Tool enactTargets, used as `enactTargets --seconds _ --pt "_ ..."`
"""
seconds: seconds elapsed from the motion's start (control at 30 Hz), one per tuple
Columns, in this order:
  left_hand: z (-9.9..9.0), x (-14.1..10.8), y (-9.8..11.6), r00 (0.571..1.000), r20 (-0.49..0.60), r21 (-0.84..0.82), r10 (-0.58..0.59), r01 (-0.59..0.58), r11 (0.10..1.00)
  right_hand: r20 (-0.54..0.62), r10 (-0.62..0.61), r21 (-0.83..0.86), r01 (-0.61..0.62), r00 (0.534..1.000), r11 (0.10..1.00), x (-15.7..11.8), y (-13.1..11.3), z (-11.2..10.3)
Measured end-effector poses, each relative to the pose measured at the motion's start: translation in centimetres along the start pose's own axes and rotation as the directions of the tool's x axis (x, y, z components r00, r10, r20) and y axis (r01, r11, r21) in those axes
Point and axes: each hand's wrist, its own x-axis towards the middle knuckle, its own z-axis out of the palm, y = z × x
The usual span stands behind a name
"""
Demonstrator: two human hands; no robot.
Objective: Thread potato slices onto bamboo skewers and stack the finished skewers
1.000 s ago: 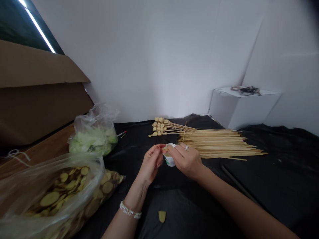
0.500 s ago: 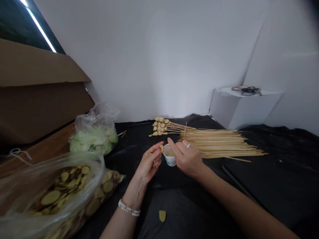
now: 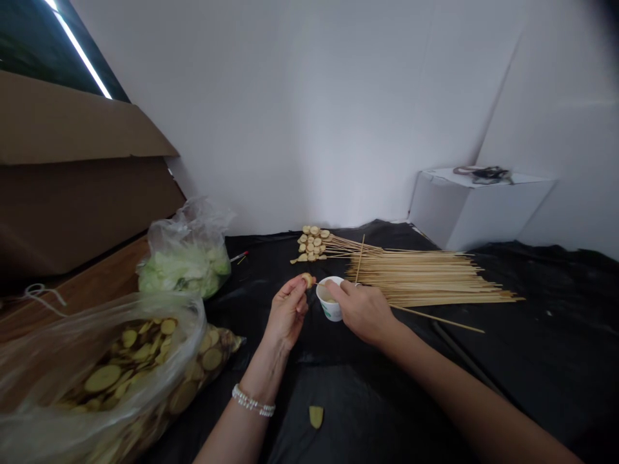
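Observation:
Between the thumb and fingers of my left hand [image 3: 289,309] is a small round potato slice [image 3: 307,280]. My right hand [image 3: 365,309] grips a bamboo skewer [image 3: 435,316], its tip pointing left at the slice and its tail sticking out to the lower right. Whether the tip has pierced the slice I cannot tell. A white paper cup [image 3: 331,310] stands between the hands, partly covered by my right fingers. Behind that hand another thin stick [image 3: 360,258] rises nearly upright, its lower end hidden.
Finished skewers with potato slices [image 3: 312,245] lie beyond the cup, beside many bare skewers [image 3: 425,277]. At left are an open bag of potato slices [image 3: 101,379] and a tied bag of pale green vegetable [image 3: 186,267]. One loose slice [image 3: 316,416] lies in front; a white box [image 3: 445,206] stands back right.
My right index finger has curled down onto the skewer, and the skewer's tip now shows at the slice. The slice in my left hand has shifted slightly left and up.

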Motion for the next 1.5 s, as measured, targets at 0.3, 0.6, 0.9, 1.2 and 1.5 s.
enactTargets --seconds 0.3,0.6,0.9,1.2,1.5 --pt "0.2 -0.1 0.0 0.999 -0.031 0.018 0.036 -0.036 0.999 -0.076 -0.023 -0.012 0.022 0.997 1.0 -0.1 0.0 0.2" --pt "0.1 0.0 -0.3 0.996 -0.042 0.062 0.075 -0.072 0.995 -0.006 -0.006 -0.029 0.006 1.0 1.0 -0.1 -0.1 -0.3" --pt "-0.2 0.1 -0.7 0.986 -0.057 0.19 0.154 -0.14 0.972 0.079 0.015 -0.052 -0.011 0.997 0.999 -0.1 -0.5 -0.7" --pt "-0.1 0.0 -0.7 0.998 -0.016 0.157 0.063 -0.059 0.986 0.182 0.046 0.113 -0.068 0.982 0.991 0.1 -0.3 -0.9" --pt "0.0 0.0 -0.8 0.999 -0.029 0.155 0.032 -0.027 0.988 0.145 0.09 0.116 -0.107 0.985 0.987 0.2 -0.2 -1.1"
